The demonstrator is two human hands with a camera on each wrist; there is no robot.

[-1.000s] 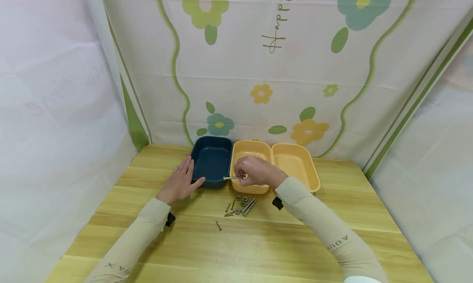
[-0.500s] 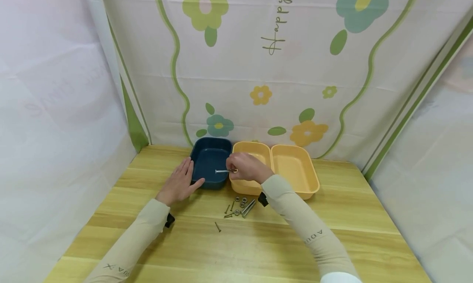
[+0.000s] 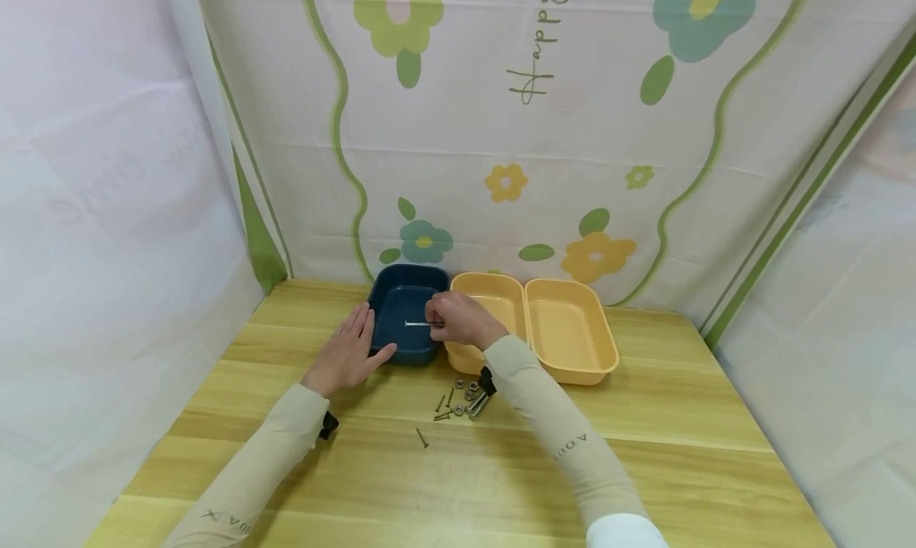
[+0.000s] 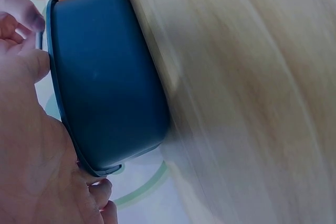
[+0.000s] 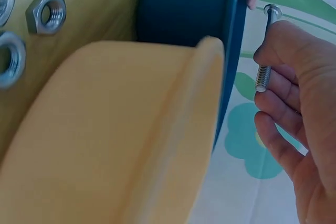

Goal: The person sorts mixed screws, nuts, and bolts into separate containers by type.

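My right hand (image 3: 461, 319) pinches a silver bolt (image 5: 264, 77) between thumb and fingers, its head sticking out to the left over the dark blue tray (image 3: 399, 309). In the right wrist view the threaded end shows below the thumb. Spread along the blue tray's left and front rim, my left hand (image 3: 347, 353) rests with fingers straight. The left wrist view shows that hand (image 4: 37, 129) along the rim, close up. Right of the blue tray stands a yellow tray (image 3: 467, 363), partly hidden by my right hand.
A second yellow tray (image 3: 572, 333) stands at the right end of the row. In front of the trays lie several nuts (image 3: 459, 410), bolts (image 3: 478, 407) and small screws (image 3: 440, 403). One screw (image 3: 422, 437) lies apart, nearer the front. A patterned cloth (image 3: 444, 134) hangs behind.
My right hand has moved left with the bolt, from over the middle yellow tray to the blue tray's right side. My left hand has stayed on the blue tray's rim.
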